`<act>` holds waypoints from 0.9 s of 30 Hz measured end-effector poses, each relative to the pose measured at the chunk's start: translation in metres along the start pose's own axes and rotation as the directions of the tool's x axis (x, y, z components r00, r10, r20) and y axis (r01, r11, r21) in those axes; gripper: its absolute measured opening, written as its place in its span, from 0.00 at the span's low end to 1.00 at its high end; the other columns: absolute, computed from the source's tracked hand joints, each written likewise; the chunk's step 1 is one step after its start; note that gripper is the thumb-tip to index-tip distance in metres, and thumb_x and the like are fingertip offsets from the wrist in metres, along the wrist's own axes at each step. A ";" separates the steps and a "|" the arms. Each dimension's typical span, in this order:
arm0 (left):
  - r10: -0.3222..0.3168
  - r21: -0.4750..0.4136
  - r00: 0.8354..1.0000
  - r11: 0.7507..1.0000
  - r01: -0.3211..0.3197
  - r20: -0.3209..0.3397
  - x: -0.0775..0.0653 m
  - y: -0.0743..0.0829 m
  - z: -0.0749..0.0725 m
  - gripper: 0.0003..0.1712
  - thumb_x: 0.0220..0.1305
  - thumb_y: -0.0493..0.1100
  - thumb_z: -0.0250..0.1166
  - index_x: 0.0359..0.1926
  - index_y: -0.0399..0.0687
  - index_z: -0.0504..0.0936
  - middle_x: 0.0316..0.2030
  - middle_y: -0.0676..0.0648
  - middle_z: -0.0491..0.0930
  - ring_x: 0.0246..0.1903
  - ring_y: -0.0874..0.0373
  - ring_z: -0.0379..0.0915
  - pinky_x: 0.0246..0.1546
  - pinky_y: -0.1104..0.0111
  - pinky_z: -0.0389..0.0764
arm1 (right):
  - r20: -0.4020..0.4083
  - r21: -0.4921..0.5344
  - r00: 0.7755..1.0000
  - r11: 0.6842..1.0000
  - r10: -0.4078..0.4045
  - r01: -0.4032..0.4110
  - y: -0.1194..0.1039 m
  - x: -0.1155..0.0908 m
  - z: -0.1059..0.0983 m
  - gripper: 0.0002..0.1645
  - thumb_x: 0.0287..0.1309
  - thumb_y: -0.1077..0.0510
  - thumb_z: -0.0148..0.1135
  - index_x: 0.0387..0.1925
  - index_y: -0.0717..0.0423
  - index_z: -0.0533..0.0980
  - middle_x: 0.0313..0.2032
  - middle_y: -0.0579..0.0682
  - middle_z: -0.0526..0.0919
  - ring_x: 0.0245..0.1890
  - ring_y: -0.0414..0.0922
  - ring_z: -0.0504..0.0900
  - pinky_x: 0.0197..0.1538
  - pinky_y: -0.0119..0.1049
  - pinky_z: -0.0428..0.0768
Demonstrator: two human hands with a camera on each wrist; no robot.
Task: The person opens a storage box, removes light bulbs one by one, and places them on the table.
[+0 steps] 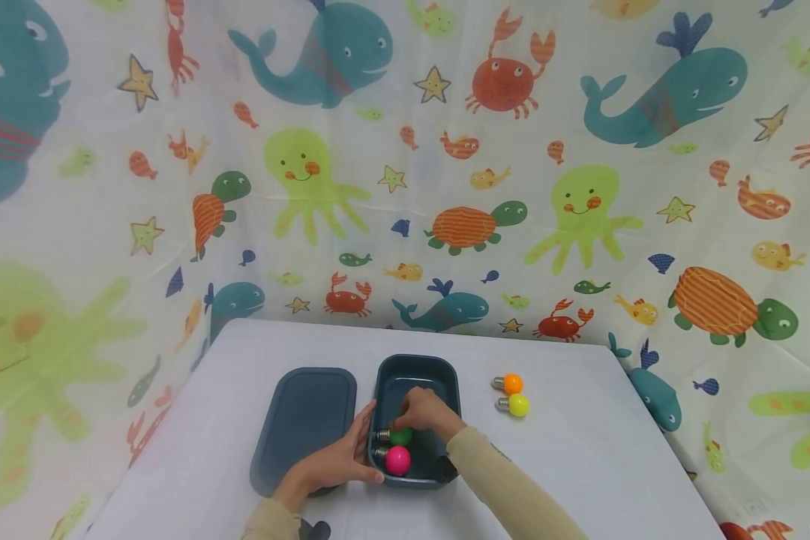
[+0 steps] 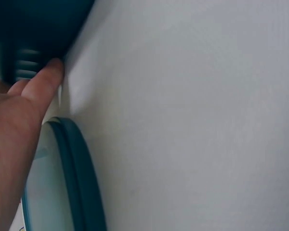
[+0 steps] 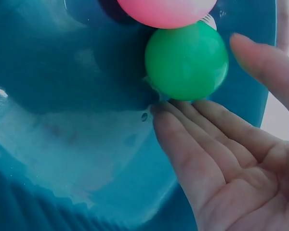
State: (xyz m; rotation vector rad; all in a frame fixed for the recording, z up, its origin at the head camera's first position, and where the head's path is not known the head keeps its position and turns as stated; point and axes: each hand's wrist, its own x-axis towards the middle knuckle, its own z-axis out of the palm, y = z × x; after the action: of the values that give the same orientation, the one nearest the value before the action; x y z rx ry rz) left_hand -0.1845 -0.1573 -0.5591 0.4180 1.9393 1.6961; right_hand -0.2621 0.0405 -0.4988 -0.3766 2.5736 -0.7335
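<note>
In the head view a dark blue box [image 1: 418, 365] stands on the table, with a green toy light bulb [image 1: 403, 439] and a pink bulb [image 1: 398, 461] side by side at its near left. My right hand [image 1: 424, 411] reaches into it over the green bulb. The right wrist view shows fingertips right at the green bulb [image 3: 187, 62], with the thumb [image 3: 253, 53] apart from it on the other side. My left hand [image 1: 340, 456] rests along the box's left wall, fingers extended, its thumb by the near left corner.
Left of the box lies a dark blue lid [image 1: 310, 412], partly beneath the left hand in this view. To the right, an orange bulb [image 1: 513, 384] and a yellow bulb [image 1: 518, 405] lie on the white table [image 1: 580, 450]. A patterned curtain [image 1: 405, 255] hangs behind.
</note>
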 end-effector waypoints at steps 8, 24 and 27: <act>-0.011 0.043 1.000 0.999 0.012 -0.021 0.002 -0.001 0.000 0.70 0.54 0.44 0.75 0.77 0.60 0.27 0.77 0.40 0.37 0.74 0.40 0.40 0.68 0.46 0.58 | 0.044 -0.113 0.999 0.994 -0.003 0.008 -0.003 -0.004 -0.003 0.22 0.44 0.50 0.78 0.36 0.62 0.84 0.33 0.51 0.85 0.34 0.45 0.80 0.45 0.45 0.83; -0.014 0.027 1.000 1.000 0.014 -0.009 0.003 0.000 -0.005 0.70 0.54 0.43 0.75 0.76 0.60 0.26 0.77 0.41 0.37 0.74 0.41 0.40 0.68 0.47 0.57 | -0.042 0.062 0.997 0.996 -0.059 0.062 0.007 -0.005 -0.011 0.20 0.46 0.56 0.76 0.39 0.65 0.84 0.33 0.53 0.85 0.30 0.45 0.80 0.38 0.42 0.85; -0.009 0.020 1.000 1.000 0.009 -0.005 0.003 0.000 -0.007 0.70 0.55 0.42 0.75 0.76 0.61 0.26 0.77 0.41 0.37 0.74 0.42 0.41 0.68 0.48 0.58 | -0.079 0.071 0.992 0.992 -0.099 0.104 0.011 -0.003 -0.016 0.23 0.48 0.55 0.75 0.43 0.66 0.83 0.38 0.55 0.85 0.32 0.45 0.81 0.38 0.40 0.85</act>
State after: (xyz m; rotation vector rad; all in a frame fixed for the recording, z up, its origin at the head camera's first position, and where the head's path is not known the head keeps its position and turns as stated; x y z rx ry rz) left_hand -0.1911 -0.1618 -0.5590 0.4125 1.9597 1.6750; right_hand -0.2683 0.0575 -0.4917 -0.4670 2.6038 -0.8942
